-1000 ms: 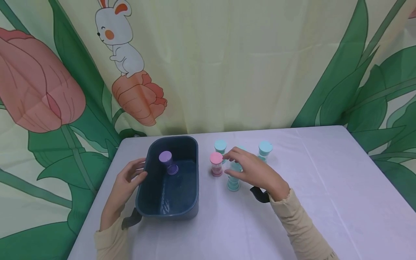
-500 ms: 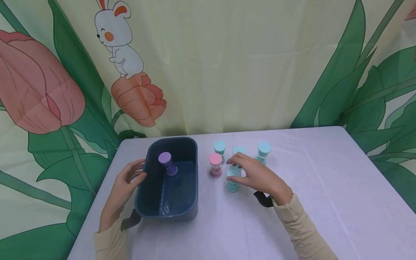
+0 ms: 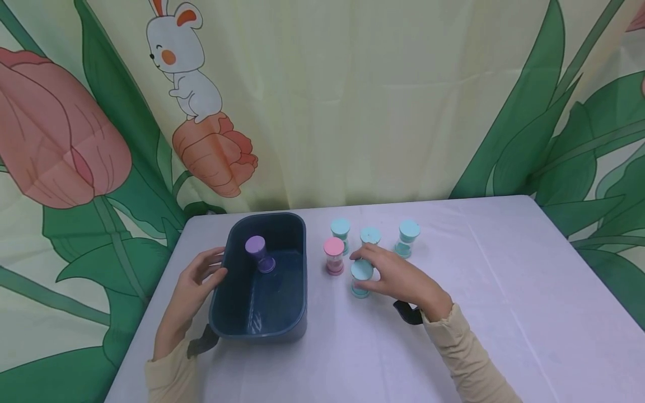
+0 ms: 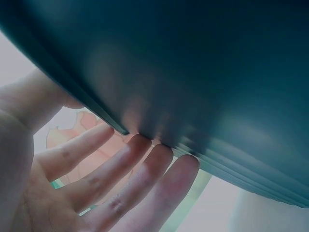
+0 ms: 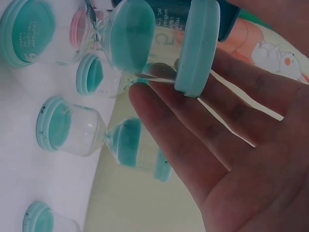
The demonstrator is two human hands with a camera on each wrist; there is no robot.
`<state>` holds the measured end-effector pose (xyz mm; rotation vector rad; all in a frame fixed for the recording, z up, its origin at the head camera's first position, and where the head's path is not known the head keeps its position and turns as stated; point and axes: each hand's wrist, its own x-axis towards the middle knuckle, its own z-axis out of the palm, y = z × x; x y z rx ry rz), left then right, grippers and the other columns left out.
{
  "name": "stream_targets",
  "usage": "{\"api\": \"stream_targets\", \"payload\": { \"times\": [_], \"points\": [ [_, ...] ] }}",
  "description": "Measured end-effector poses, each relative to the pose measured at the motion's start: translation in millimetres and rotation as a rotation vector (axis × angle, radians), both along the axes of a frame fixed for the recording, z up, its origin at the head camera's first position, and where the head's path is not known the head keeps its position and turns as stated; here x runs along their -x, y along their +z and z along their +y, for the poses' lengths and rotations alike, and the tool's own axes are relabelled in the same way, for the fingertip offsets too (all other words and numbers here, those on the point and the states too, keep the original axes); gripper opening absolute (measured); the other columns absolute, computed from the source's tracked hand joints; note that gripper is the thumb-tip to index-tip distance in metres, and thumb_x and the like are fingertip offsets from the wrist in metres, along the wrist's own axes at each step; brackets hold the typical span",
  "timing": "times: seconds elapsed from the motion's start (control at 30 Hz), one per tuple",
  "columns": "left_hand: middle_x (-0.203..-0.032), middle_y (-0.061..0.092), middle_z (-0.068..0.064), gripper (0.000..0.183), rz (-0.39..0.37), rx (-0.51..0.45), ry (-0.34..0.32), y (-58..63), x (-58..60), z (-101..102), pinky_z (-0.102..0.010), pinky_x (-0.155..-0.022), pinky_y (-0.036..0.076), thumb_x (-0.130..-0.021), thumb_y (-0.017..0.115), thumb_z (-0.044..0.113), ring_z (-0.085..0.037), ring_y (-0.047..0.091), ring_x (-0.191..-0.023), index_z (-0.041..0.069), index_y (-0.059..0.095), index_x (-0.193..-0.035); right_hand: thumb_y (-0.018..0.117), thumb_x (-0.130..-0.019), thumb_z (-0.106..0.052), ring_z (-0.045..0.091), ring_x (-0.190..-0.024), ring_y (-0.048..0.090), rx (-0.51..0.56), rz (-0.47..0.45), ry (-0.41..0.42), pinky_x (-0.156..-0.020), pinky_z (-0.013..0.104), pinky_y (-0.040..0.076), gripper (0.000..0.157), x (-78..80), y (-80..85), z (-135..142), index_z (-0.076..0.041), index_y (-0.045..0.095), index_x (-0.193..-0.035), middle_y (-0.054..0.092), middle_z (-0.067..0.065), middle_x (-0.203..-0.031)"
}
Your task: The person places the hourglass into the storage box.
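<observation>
Standing upright on the white-covered counter point(image 3: 489, 268), a teal hourglass point(image 3: 362, 270) is clasped around its wide upper end by the grip of the right hand point(image 3: 400, 274), probably because it is easily caught there. The dark blue bin point(image 3: 277, 319) is touched at its left side by the left hand point(image 3: 192, 284), held loosely uncurled, seemingly so it is kept steady. Inside it, a purple hourglass point(image 3: 256, 245) is contained. Nearby, a pink hourglass point(image 3: 333, 247) and three more teal hourglasses point(image 3: 370, 235) are placed on end.
</observation>
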<state>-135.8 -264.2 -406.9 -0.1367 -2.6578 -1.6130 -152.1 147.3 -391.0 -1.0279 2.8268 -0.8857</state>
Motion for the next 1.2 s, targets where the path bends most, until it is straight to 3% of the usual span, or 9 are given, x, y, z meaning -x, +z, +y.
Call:
{"api": "stream_targets", "payload": {
  "times": [0.27, 0.63, 1.2],
  "points": [
    [-0.129, 0.048, -0.004, 0.049, 0.010, -0.008, -0.008, 0.4, 0.5, 0.0, -0.023, -0.085, 0.044, -0.091, 0.057, 0.030, -0.019, 0.048, -0.113, 0.020, 0.041, -0.136, 0.076, -0.076, -0.018, 0.008, -0.090, 0.052, 0.013, -0.024, -0.001, -0.080, 0.029, 0.049, 0.044, -0.2, 1.1, -1.1, -0.009, 0.058, -0.114, 0.054, -0.004, -0.106],
    [-0.128, 0.049, -0.004, 0.048, 0.021, -0.016, -0.007, 1.7, 1.1, 0.0, -0.023, -0.085, 0.044, -0.091, 0.058, 0.029, -0.017, 0.049, -0.112, 0.020, 0.042, -0.136, 0.074, -0.078, -0.022, 0.006, -0.088, 0.054, 0.018, 0.031, 0.010, -0.079, 0.025, 0.048, 0.035, -0.3, 5.8, -1.5, -0.011, 0.061, -0.109, 0.056, -0.006, -0.103],
    [-0.128, 0.049, -0.004, 0.048, 0.016, -0.035, -0.008, -1.0, 0.3, -0.8, -0.022, -0.086, 0.043, -0.091, 0.058, 0.028, -0.018, 0.048, -0.112, 0.020, 0.043, -0.135, 0.072, -0.080, -0.019, 0.006, -0.092, 0.055, 0.108, 0.120, 0.019, -0.081, 0.026, 0.048, 0.030, -0.4, 27.9, -3.2, -0.011, 0.061, -0.107, 0.057, -0.007, -0.105]
  ]
}}
